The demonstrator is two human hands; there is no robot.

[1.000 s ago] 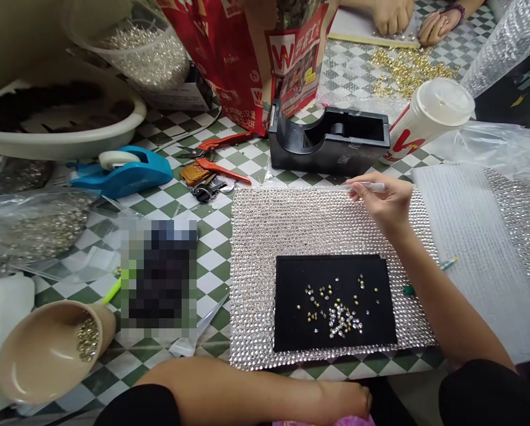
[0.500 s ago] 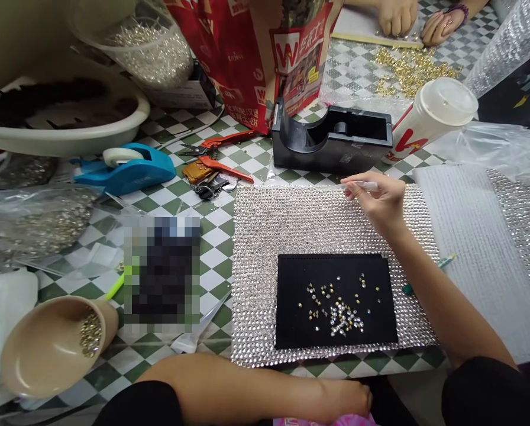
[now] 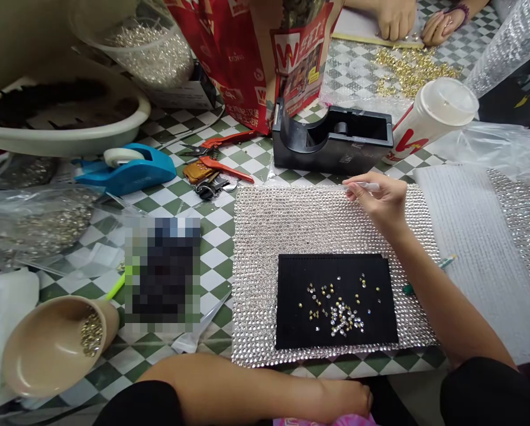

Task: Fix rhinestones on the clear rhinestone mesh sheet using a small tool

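Observation:
My right hand [image 3: 383, 198] is closed in a pinch around a slim white pen-like stick [image 3: 368, 186], over the far edge of a sheet of silvery rhinestones [image 3: 265, 236]. Nearer to me on that sheet lies a black rectangular pad [image 3: 294, 325]. Scattered over the pad are small loose rhinestones [image 3: 347, 319], some clear side up, others showing gold backs. My left hand [image 3: 351, 399] rests low at my lap, below the table edge, its fingers turned out of sight. A green-and-white pen-like tool [image 3: 445, 261] lies partly under my right forearm.
A black tape dispenser [image 3: 336, 148] and a lidded paper cup [image 3: 433, 118] stand behind the sheet. Left are red-handled pliers [image 3: 227, 168], a blue tape dispenser [image 3: 132, 171], a blurred dark object [image 3: 165, 269] and a beige bowl [image 3: 43, 355]. Another person's hands [image 3: 398, 21] are at the far side.
My right hand has shifted very slightly to the right with the white stick still in it. My left hand and the stones on the pad look unchanged.

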